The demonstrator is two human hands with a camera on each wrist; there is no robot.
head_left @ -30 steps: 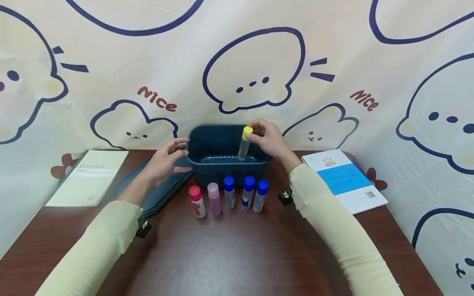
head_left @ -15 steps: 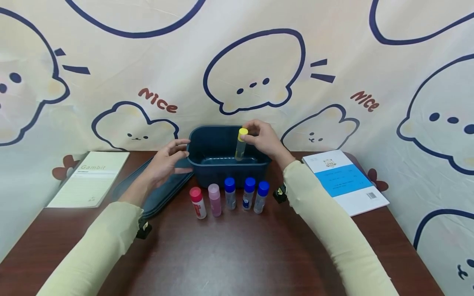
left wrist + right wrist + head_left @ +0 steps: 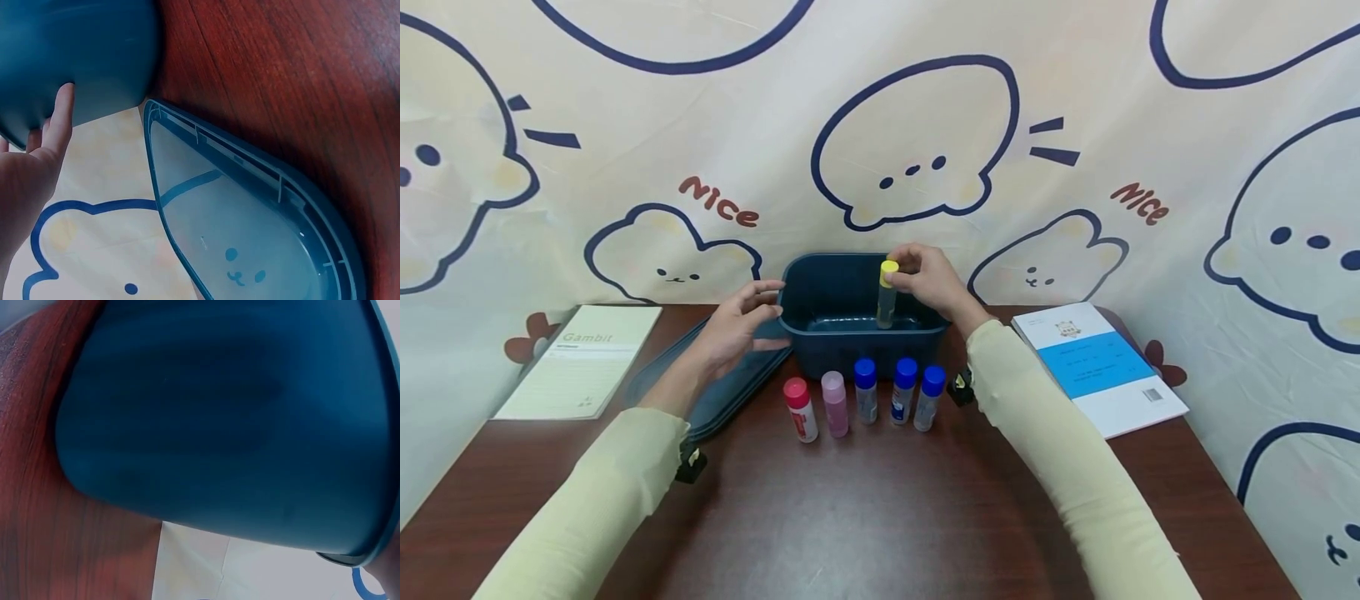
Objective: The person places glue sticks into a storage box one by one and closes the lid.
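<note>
Largest is the printed cloth backdrop [image 3: 1037, 183], bearing outlined animal faces and the word "Nice". Before it extends the brown wood-grain bench [image 3: 865, 525]. On this stands a dark blue bin [image 3: 820, 356], mouth upward, close to the backdrop. A matching blue lid [image 3: 741, 392] rests at its left side. Farther out lie a white-and-blue book [image 3: 1090, 363] at right and a pale notebook [image 3: 580, 367] marked "Gambit" at left.

My left grip [image 3: 730, 332] is loose, fingers extended and touching the bin's left wall. My right grip [image 3: 932, 279], above the bin's mouth, pinches a yellow-capped tube [image 3: 887, 304] near its top. This tube is nearly upright inside the bin; I cannot tell whether its base meets the bin's floor.

Five further tubes stand in a row in front of the bin, left to right: a red-capped tube [image 3: 802, 412], a pink tube [image 3: 835, 408] and three blue-capped tubes [image 3: 903, 396].
</note>
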